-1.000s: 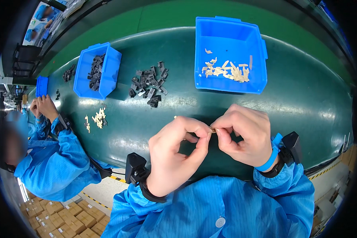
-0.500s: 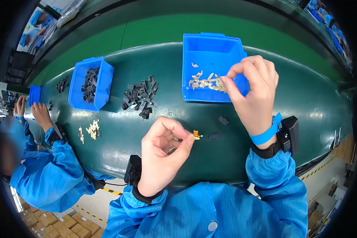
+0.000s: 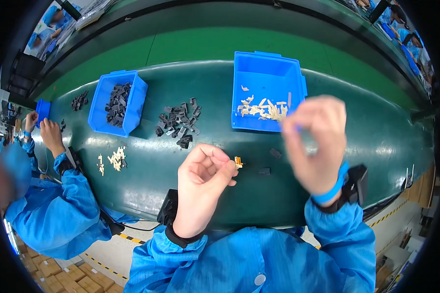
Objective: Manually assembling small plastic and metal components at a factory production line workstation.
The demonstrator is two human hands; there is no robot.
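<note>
My left hand (image 3: 204,188) is held low over the green table, thumb and forefinger pinched on a small cream-and-orange plastic part (image 3: 238,161). My right hand (image 3: 319,141) hovers by the near right corner of a blue bin (image 3: 269,63). Motion smears its fingers, so whether it holds anything cannot be made out. Inside that bin, small cream plastic pieces (image 3: 262,111) lie scattered toward the near side. Between my hands, two dark grey plastic pieces, one at the front (image 3: 264,171) and one farther back (image 3: 275,153), rest on the table.
Left of centre lies a pile of dark grey pieces (image 3: 178,119). Beyond it stands a second blue bin (image 3: 141,93) holding more dark pieces. Cream pieces (image 3: 117,158) form a small heap nearer me. At the left, a co-worker in blue (image 3: 58,210) works at the same table (image 3: 215,88).
My right hand has drawn back from the cream pieces in the bin, toward me and slightly right. My left hand keeps its pinch on the small part, almost in place.
</note>
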